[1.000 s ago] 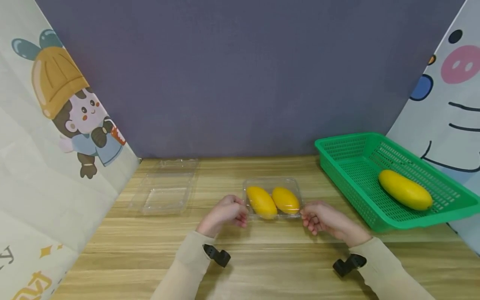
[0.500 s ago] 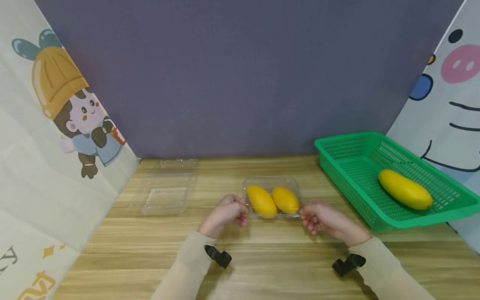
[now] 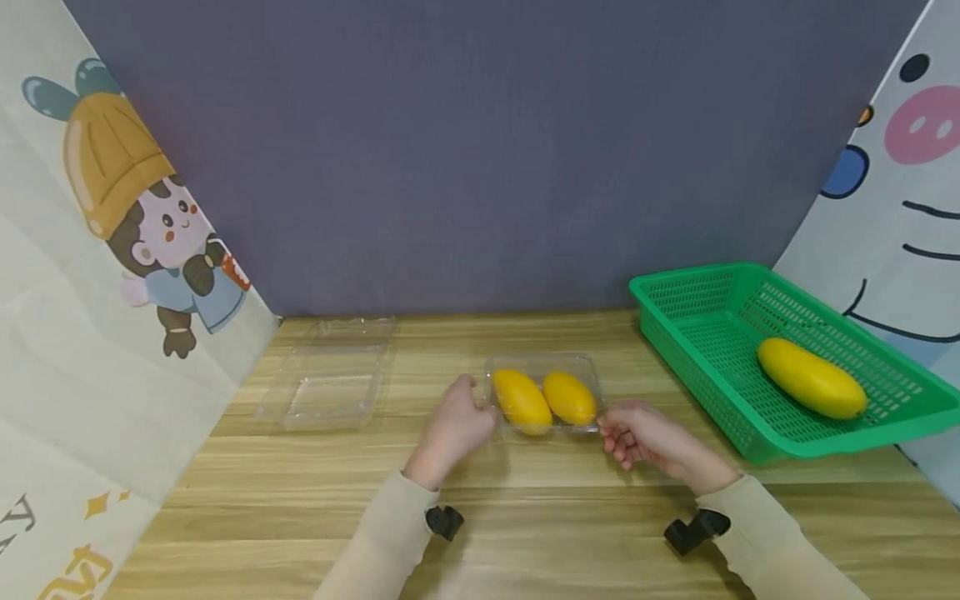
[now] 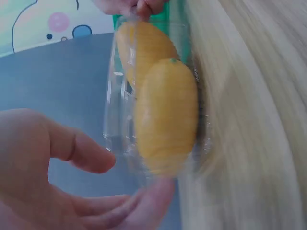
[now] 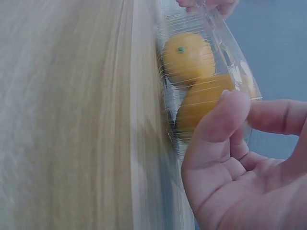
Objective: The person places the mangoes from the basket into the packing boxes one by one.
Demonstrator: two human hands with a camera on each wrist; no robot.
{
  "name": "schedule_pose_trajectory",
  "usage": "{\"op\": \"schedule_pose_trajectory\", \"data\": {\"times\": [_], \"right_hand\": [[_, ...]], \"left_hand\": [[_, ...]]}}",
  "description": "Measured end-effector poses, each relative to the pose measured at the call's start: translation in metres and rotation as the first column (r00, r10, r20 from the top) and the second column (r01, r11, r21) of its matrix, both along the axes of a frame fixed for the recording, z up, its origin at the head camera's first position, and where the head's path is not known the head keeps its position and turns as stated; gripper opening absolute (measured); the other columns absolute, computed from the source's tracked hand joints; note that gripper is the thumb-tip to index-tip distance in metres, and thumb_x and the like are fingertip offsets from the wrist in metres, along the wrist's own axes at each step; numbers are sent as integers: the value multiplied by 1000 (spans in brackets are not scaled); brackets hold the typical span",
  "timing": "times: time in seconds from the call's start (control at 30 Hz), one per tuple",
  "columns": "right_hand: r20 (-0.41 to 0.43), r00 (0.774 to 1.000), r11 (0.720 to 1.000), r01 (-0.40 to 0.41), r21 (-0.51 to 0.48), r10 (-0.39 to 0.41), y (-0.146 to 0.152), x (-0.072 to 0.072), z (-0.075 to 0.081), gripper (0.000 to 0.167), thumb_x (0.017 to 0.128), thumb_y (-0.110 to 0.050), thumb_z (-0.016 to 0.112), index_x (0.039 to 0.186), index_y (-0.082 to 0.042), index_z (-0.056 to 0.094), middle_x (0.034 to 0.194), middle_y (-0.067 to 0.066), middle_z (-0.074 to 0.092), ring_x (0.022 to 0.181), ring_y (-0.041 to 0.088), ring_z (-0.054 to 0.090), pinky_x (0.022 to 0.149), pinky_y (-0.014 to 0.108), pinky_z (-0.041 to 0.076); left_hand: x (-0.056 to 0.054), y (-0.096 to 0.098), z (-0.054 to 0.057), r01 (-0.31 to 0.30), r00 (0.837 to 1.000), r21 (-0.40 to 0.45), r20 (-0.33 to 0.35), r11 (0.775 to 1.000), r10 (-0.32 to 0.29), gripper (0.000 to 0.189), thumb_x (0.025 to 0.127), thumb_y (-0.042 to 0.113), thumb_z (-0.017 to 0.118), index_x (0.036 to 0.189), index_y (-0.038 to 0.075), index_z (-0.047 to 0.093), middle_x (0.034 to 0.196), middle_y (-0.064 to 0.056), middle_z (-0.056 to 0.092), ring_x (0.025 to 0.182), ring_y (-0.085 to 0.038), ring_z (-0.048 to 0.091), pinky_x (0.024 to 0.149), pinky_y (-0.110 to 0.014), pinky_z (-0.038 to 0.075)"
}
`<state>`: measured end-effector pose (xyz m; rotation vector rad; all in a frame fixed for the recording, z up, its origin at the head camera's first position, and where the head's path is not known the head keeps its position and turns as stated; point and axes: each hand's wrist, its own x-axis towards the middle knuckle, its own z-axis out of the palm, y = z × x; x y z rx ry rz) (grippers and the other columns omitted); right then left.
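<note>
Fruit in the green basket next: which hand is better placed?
Right, probably. The right hand is nearer the green basket and the yellow fruit inside; the left hand is at the clear container's opposite end. Catch: the right hand pinches the container's edge and must release it first.

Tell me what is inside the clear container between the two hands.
The clear container holds two yellow fruits, lying side by side and visible through its see-through plastic. The fruits' undersides and the container floor directly beneath them are covered, so I can't see those.
</note>
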<state>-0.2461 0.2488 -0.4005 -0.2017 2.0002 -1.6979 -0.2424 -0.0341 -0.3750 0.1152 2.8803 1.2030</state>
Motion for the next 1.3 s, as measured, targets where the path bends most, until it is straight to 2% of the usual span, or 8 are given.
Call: {"op": "schedule_pose_trajectory", "data": {"times": [0.13,0.27,0.37,0.5,0.83,0.97,1.13,1.3], "right_hand": [[-5,1000,1000,7,5,-7,-2,-1,1,20,90,-18,50,83,1,52,69,6,55,54,15,49,49,25,47],[-26,999,999,23,28,-22,-5,0,3,22,90,-18,50,84,3,52,68,7,55,54,15,49,49,26,47],[-48,998,998,30,52,-28,-8,0,2,24,91,-18,50,86,5,52,67,8,55,53,15,49,48,25,48],[-64,997,996,45,82,-40,-12,1,2,25,92,-16,48,88,8,53,66,9,55,52,15,49,46,25,48],[-159,987,971,44,236,-6,-13,8,12,31,94,-22,49,87,8,55,63,9,55,49,16,50,46,29,50],[-227,974,933,73,352,9,-13,9,23,32,94,-26,52,86,5,57,64,11,56,51,19,54,48,34,52],[-310,950,855,132,501,35,-11,9,48,29,94,-28,52,84,-2,59,68,11,58,56,22,56,52,35,50],[-407,907,775,180,606,107,-5,9,73,27,94,-32,51,90,-8,63,73,4,59,62,18,54,55,31,45]], "left_hand": [[6,5,7,2,985,-143,-171,990,-27,58,78,16,55,132,-3,45,121,-18,49,99,-29,49,86,-41,46],[9,14,7,62,942,-299,-298,952,-155,57,82,23,58,133,1,47,127,-18,46,115,-32,43,97,-44,40],[9,22,3,120,913,-413,-312,903,-263,59,87,39,56,136,7,45,136,-18,41,127,-35,35,103,-48,34],[8,30,-4,147,899,-521,-284,841,-333,64,90,54,48,141,17,41,145,-16,32,134,-35,26,107,-54,26],[2,34,-15,135,877,-554,-319,822,-359,55,95,48,44,141,18,43,142,-15,37,133,-35,29,105,-53,30],[-1,35,-16,124,875,-566,-324,815,-358,55,95,49,44,139,16,44,141,-16,39,132,-36,30,105,-54,31],[-5,36,-14,124,885,-584,-301,802,-356,56,94,50,44,140,16,44,141,-16,38,132,-38,30,105,-54,31],[-9,36,-14,131,891,-574,-289,808,-350,58,94,50,45,141,17,42,142,-16,36,133,-38,29,105,-54,32]]}}
